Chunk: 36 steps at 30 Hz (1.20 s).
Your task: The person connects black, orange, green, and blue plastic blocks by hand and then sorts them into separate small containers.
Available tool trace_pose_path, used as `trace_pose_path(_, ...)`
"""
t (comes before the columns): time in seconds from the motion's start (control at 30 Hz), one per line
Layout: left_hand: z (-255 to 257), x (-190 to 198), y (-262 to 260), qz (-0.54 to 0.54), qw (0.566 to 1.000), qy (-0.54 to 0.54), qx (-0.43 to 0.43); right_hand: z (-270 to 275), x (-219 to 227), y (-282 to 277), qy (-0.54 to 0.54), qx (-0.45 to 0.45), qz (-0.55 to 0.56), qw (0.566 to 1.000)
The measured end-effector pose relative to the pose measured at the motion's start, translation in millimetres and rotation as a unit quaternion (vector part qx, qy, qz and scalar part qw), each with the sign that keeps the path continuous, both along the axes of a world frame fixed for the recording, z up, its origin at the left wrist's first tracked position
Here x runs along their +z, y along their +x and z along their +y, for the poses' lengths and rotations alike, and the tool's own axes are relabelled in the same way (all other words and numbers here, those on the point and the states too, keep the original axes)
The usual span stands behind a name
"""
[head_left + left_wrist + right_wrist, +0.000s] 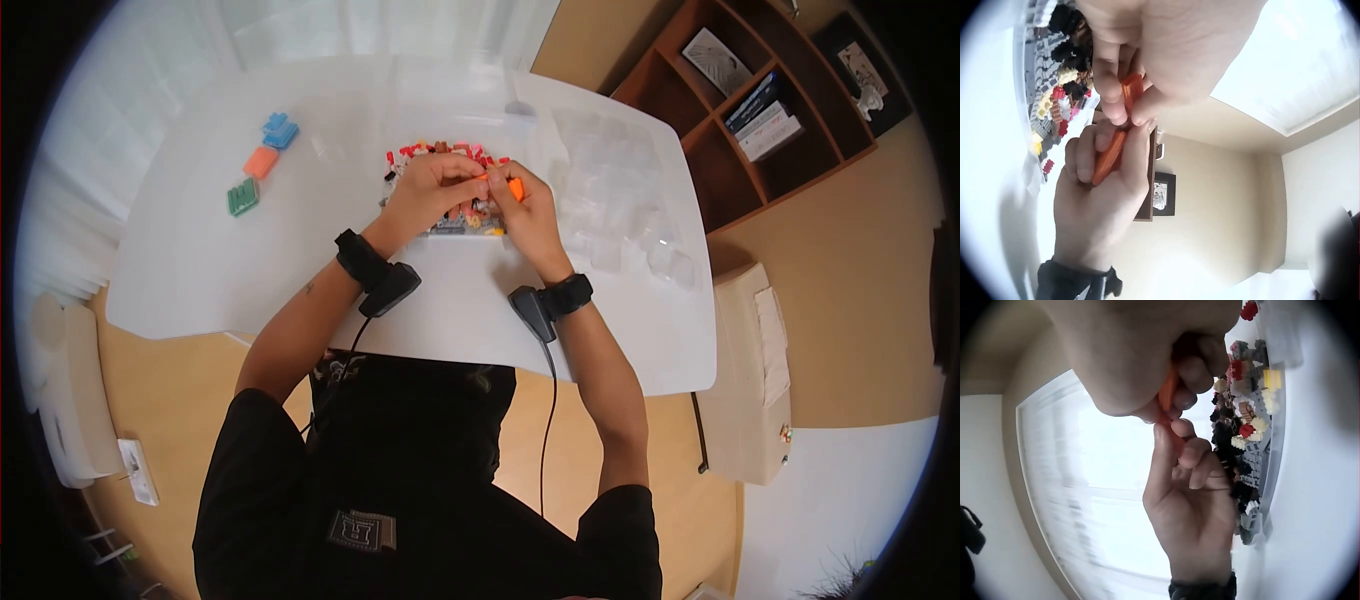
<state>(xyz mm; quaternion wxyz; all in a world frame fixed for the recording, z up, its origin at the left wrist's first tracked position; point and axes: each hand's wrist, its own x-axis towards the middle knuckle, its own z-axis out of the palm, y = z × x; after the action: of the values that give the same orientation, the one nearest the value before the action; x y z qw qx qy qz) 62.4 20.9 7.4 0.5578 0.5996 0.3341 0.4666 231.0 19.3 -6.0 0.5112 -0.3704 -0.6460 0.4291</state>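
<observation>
Both hands meet above a clear bin [462, 236] filled with mixed small building bricks [445, 150]. My left hand [430, 195] pinches a small orange plastic piece [1132, 91] between thumb and fingertips. Curled fingers of my right hand [532, 218] grip a longer orange plastic piece [1109, 157], its end pointing at the left hand's piece. The fingertips of the two hands come together where these orange parts meet, and they hide the joint. In the right wrist view, the right hand's orange piece [1169, 389] shows partly beneath its palm.
On the table's left side lie a blue block [280, 130], a coral block [261, 162] and a green block [242, 197]. Several clear plastic containers [670, 255] cover the right side of the white table [300, 240]. A brown shelf [690, 130] stands beyond its right edge.
</observation>
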Motion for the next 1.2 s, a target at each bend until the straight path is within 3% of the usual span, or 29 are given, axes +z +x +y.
trace_pose_path(0.17, 1.4, -2.6, 0.8, -0.004, 1.0, 0.006, -0.015, -0.1, 8.0, 13.8, -0.132, 0.081, 0.081, 0.985)
trace_pose_path(0.47, 0.2, -0.3, 1.5, -0.001, 1.0, 0.004, 0.013, -5.6, 8.7, 5.6, -0.067, 0.021, 0.008, 0.998)
trace_pose_path(0.73, -3.0, 4.9, -2.3, 0.049, 0.999, 0.003, 0.009, -5.9, 8.8, 8.9, -0.092, 0.061, 0.009, 0.994)
trace_pose_path(0.9, -5.3, 10.7, -1.6, -0.009, 1.0, -0.023, 0.003, -6.7, 11.8, 10.1, -0.11, 0.057, 0.031, 0.992)
trace_pose_path(1.1, 0.1, 1.2, 0.3, -0.002, 0.999, -0.009, 0.039, -0.2, 10.8, 9.6, -0.144, -0.004, 0.074, 0.987)
trace_pose_path(1.2, 2.5, 0.6, -0.1, 0.016, 0.998, -0.012, 0.065, 4.1, 6.2, 11.8, -0.076, -0.061, -0.001, 0.995)
